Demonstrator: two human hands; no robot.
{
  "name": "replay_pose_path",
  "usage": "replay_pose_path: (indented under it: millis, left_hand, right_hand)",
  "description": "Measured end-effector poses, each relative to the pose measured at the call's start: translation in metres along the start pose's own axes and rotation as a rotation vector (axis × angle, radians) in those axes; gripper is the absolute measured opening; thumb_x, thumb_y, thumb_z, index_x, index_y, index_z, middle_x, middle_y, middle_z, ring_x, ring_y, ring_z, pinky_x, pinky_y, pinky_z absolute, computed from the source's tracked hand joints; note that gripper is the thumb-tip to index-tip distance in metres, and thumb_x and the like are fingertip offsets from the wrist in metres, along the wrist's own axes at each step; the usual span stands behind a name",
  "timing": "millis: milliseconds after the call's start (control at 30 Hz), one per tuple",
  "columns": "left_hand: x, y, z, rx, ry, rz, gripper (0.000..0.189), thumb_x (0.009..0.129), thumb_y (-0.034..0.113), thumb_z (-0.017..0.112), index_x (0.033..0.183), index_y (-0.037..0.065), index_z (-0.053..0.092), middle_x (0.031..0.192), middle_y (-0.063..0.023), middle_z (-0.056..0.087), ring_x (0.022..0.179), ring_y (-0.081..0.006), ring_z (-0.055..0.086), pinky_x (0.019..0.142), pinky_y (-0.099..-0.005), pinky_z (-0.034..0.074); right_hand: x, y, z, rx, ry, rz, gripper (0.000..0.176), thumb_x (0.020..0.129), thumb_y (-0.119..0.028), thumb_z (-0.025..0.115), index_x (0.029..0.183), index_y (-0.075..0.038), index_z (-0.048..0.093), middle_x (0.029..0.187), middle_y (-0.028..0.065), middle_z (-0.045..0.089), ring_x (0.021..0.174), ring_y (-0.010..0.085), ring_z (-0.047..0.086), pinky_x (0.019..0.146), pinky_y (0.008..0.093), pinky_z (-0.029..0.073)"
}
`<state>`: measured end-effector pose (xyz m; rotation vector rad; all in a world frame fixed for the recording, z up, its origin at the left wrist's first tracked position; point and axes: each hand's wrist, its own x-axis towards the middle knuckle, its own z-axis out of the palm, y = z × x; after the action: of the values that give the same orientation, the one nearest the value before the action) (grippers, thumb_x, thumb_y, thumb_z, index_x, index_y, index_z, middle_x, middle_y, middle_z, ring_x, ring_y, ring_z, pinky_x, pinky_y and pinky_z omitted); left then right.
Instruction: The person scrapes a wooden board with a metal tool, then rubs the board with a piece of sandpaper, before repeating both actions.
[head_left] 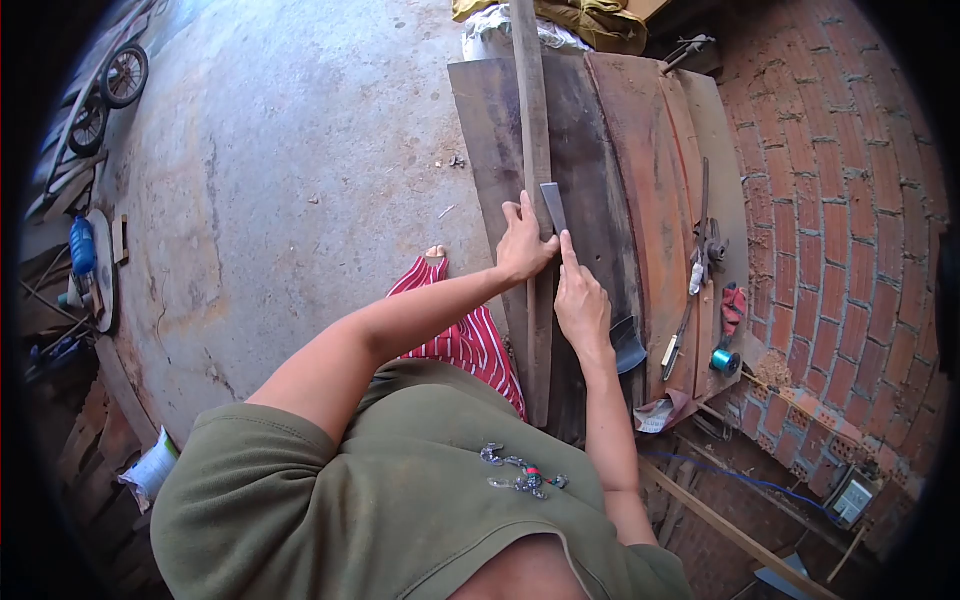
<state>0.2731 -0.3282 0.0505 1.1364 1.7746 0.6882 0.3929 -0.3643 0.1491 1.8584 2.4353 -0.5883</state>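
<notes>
Two bare hands are kept close together over a long, narrow grey-brown wooden plank (533,120), which is laid lengthwise on a dark, weathered flat board (588,150) approx. in front of the wearer, slightly to the R. By the left hand (522,245) the plank is touched approx. midway along; its thumb and index finger are spread apart, the other fingers are bent toward the plank's L edge, & whether they're clamped on it can't be told. By the right hand (583,305) a flat grey metal blade (553,210) is held: index finger stretched out along it, other fingers curled together, its lower end hidden by the hand. The blade is pointed away from the wearer, w/ its wider, pale-edged end just beside the plank's R edge; contact w/ the plank can't be made out. To the R of the dark board, a rust-brown panel (645,170) is seen, w/ a slim white-and-dark cutter (671,355), a blue spool of thread (725,361) & a crumpled red cloth (733,308) nearby. A curved blue-grey piece (628,345) is placed near the R forearm. Far R is taken up by a red brick wall (820,210); L side, by a grey concrete floor (320,130).
</notes>
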Motion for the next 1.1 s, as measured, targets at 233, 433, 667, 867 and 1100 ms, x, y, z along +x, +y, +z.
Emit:
replay_pose_path:
  millis: [233,433,667,867,1100]
  left_hand:
    - [-0.043,-0.015,0.013,-0.042,-0.064,-0.016,0.115,0.077,0.032,0.074,0.153,0.001,-0.007,0.132,-0.0281,0.029,0.112,-0.0492,0.055,0.094,-0.0492,0.050]
    - [-0.028,-0.023,0.019,-0.078,0.010,0.032,0.115,0.079,0.036,0.074,0.151,-0.005,-0.005,0.130,-0.0304,0.030,0.109,-0.0520,0.054,0.094,-0.0506,0.049]
    - [-0.009,-0.016,-0.002,-0.043,-0.093,0.082,0.111,0.079,0.028,0.073,0.151,-0.006,-0.005,0.128,-0.0309,0.032,0.107,-0.0547,0.055,0.092,-0.0528,0.049]
    - [0.005,-0.019,-0.006,-0.177,-0.261,-0.022,0.133,0.071,0.030,0.083,0.149,-0.001,-0.020,0.134,-0.0291,0.027,0.112,-0.0494,0.055,0.064,-0.0441,0.065]
    - [0.005,-0.012,-0.017,-0.264,-0.376,-0.086,0.136,0.071,0.028,0.085,0.149,0.000,-0.022,0.137,-0.0250,0.024,0.112,-0.0471,0.055,0.062,-0.0406,0.065]
  right_hand:
    - [-0.019,0.001,0.002,0.107,0.080,-0.016,0.058,0.097,-0.013,0.047,0.153,-0.017,0.031,0.081,0.0192,0.062,0.071,0.0421,0.066,0.061,0.0522,0.054]
    - [-0.007,-0.010,0.003,-0.059,-0.066,0.032,0.064,0.093,-0.010,0.050,0.153,-0.020,0.031,0.085,0.0207,0.063,0.070,0.0418,0.067,0.065,0.0524,0.056]
    - [0.072,-0.030,0.001,-0.059,0.071,0.002,0.063,0.094,-0.013,0.047,0.154,-0.021,0.030,0.086,0.0218,0.064,0.075,0.0430,0.068,0.067,0.0544,0.055]
    - [0.020,-0.010,-0.005,-0.097,-0.052,0.003,0.064,0.093,-0.013,0.049,0.153,-0.021,0.031,0.086,0.0225,0.064,0.077,0.0433,0.068,0.068,0.0533,0.056]
    - [0.115,-0.032,-0.004,-0.076,0.067,-0.046,0.063,0.093,-0.015,0.050,0.153,-0.021,0.033,0.082,0.0235,0.064,0.079,0.0436,0.068,0.072,0.0534,0.056]
